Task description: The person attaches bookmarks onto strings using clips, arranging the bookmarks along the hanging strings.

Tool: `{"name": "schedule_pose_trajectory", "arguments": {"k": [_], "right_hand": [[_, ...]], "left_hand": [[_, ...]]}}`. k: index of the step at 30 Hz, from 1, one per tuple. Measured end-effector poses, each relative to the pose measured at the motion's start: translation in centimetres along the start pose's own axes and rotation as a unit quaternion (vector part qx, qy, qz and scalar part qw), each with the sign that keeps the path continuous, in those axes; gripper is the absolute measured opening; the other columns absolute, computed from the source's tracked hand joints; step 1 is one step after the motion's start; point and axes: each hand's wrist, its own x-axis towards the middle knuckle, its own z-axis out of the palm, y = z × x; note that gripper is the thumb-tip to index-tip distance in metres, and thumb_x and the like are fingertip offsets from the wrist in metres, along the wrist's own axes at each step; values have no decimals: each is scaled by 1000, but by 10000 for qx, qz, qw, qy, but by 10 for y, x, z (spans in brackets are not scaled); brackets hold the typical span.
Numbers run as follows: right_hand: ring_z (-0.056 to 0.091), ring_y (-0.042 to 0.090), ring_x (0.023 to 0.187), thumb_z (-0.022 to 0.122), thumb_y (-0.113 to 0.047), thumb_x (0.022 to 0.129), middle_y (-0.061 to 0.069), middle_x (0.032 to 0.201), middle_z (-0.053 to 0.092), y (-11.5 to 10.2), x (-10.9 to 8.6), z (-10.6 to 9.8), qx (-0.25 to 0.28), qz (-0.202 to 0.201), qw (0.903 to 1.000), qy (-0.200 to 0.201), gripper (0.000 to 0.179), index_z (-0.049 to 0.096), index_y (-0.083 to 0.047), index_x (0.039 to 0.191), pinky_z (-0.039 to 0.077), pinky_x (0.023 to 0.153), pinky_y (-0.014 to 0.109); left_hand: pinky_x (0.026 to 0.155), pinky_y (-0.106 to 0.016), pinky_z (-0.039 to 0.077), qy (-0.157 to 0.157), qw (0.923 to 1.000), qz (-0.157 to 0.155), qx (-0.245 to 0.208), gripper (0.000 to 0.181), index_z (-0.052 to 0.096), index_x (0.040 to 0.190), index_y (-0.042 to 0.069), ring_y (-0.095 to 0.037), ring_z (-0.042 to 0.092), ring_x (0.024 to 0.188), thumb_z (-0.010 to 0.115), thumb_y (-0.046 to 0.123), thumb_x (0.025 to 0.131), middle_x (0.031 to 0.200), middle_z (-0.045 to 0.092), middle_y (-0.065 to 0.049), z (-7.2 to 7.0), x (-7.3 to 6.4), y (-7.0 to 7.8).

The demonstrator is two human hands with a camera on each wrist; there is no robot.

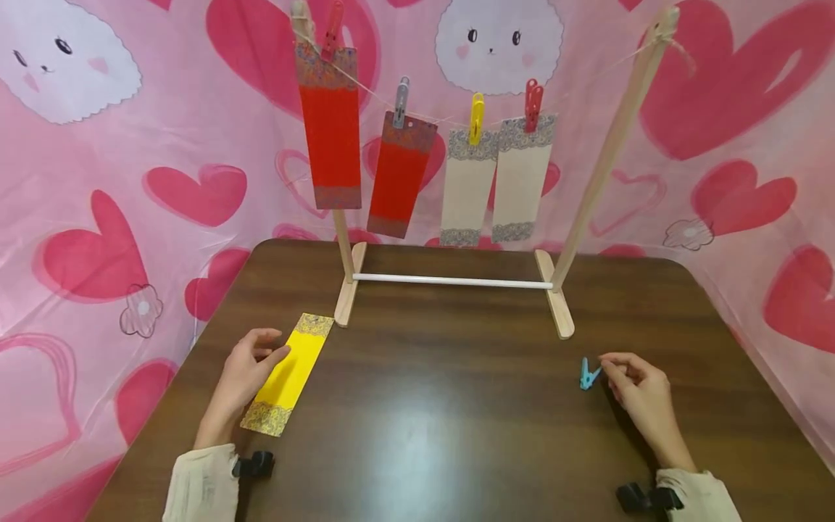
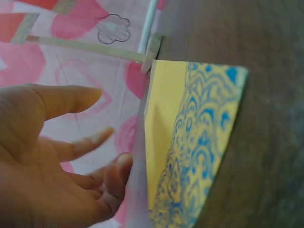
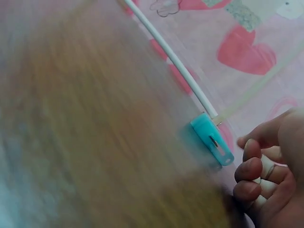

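A yellow card (image 1: 293,370) with patterned bands at both ends lies on the table at the left. My left hand (image 1: 251,370) is over its left long edge, thumb and fingers spread apart with nothing between them. The left wrist view shows the same card (image 2: 166,104) just beyond the fingertips. At the right, a light-blue clothespin (image 1: 588,374) lies on the tabletop. My right hand (image 1: 642,391) is beside it, fingers loosely bent. In the right wrist view a small gap separates the clothespin (image 3: 213,140) from the fingertips.
A wooden stand (image 1: 596,170) with a white crossbar (image 1: 450,280) is at the back of the table (image 1: 417,406). From its string hang two red cards (image 1: 331,138) and two white cards (image 1: 468,192), held by red, grey and yellow clothespins (image 1: 477,119). A pink heart-print cloth (image 1: 196,196) hangs behind.
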Motion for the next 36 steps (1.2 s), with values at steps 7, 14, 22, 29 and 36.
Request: {"name": "schedule_pose_trajectory", "arguments": {"k": [7, 14, 22, 29, 36], "right_hand": [[50, 8, 48, 66, -23, 97, 1, 62, 59, 5, 2, 1, -219, 198, 9993, -220, 23, 72, -1, 102, 41, 41, 23], [50, 7, 48, 66, -25, 98, 0, 62, 59, 6, 5, 2, -273, 204, 9991, -232, 25, 71, -1, 101, 41, 41, 23], [51, 8, 49, 65, -25, 98, 1, 62, 60, 8, 1, 2, -320, 238, 9989, -250, 25, 71, -1, 101, 41, 41, 24], [54, 5, 60, 68, -36, 95, 2, 74, 68, 2, -1, 2, -1290, -105, 9915, -152, 28, 72, -8, 100, 42, 53, 21], [53, 5, 62, 70, -40, 93, 2, 77, 68, -5, -1, 4, -1527, -153, 9880, -159, 32, 73, -8, 97, 40, 55, 22]], "left_hand": [[89, -61, 43, -175, 9870, -297, 1567, 75, 44, 131, -14, -50, 44, 105, 76, 37, 87, 119, 45, -38, 9, -5, 8], [65, -47, 45, -122, 9743, -612, 2163, 60, 52, 97, -10, -34, 52, 71, 83, 37, 78, 77, 53, -19, 11, -11, 19], [62, -36, 46, -450, 9846, -641, 1563, 51, 54, 106, -10, -28, 53, 73, 77, 30, 85, 82, 57, -16, 11, -7, 12], [62, -37, 52, 166, 9929, -209, 1162, 36, 57, 113, -12, -31, 59, 74, 69, 15, 92, 101, 64, -30, 10, -6, 9], [59, -34, 48, 906, 9921, -120, 861, 30, 62, 109, -9, -33, 59, 74, 67, 16, 94, 103, 66, -31, 9, -6, 14]]}}
